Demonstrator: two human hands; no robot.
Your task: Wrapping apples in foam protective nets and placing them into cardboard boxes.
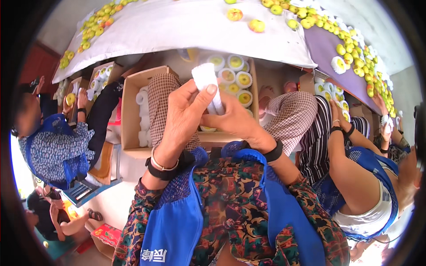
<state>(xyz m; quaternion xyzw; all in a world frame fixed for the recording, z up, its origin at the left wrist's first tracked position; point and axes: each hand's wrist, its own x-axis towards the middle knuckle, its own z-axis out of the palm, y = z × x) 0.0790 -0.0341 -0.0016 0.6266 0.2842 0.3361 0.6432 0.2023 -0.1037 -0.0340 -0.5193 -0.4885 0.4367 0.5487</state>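
White-draped table [177, 26] ahead, and we've got a white foam sleeve [205, 76] raised above the cardboard box [129, 113]: left hand [183, 106] clamped on it, right hand [235, 116] gripping its lower end, forearms angled inward.

1. White foam sleeve [204, 76]: soft, pale and tubular, with a textured surface and an uneven upper edge; whether it is one layer or several cannot be told;
2. Its pose: raised and lengthwise, upper end leaning slightly left; the top stands free, while the lower part looks narrow and folded;
3. Its place: between the left hand [183, 108] and right hand [234, 116], left thumb across its front; what it contains is hidden.
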